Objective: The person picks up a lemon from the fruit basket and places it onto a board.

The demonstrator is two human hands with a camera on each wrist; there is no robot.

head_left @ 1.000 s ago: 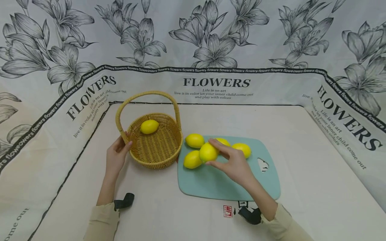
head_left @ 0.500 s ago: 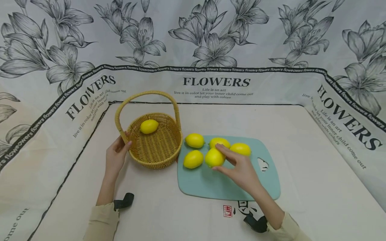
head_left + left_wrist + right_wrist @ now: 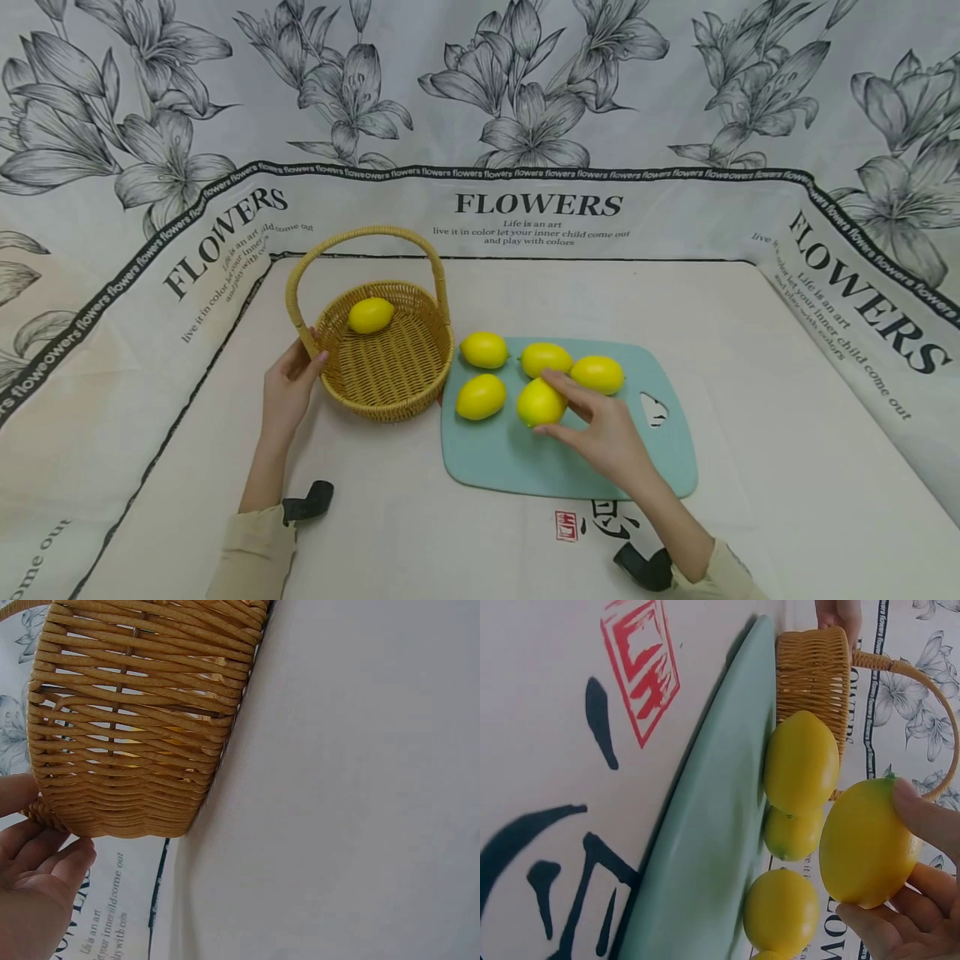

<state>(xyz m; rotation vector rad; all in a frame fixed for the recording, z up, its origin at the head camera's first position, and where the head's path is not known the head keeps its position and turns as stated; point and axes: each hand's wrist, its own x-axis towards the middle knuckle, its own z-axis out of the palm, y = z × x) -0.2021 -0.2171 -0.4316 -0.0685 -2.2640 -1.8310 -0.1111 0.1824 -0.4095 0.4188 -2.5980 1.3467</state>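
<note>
My right hand pinches a yellow lemon between thumb and fingers, over the light blue cutting board. In the right wrist view that lemon shows a small green tip near the thumb and stands apart from the board's surface. Several more lemons lie on the board, one at its near left and one toward its right. At the left, my left hand grips the rim of a wicker basket near the foot of its handle. Inside the basket rests a single lemon.
A white tablecloth printed with flowers and lettering covers the table and the backdrop. The basket stands right at the board's left edge, its arched handle upright. An oval cut-out pierces the board's right end.
My right hand has moved the held lemon a little right and toward me, away from the other lemons, uncovering the one behind it. My left hand and the basket have stayed in place.
</note>
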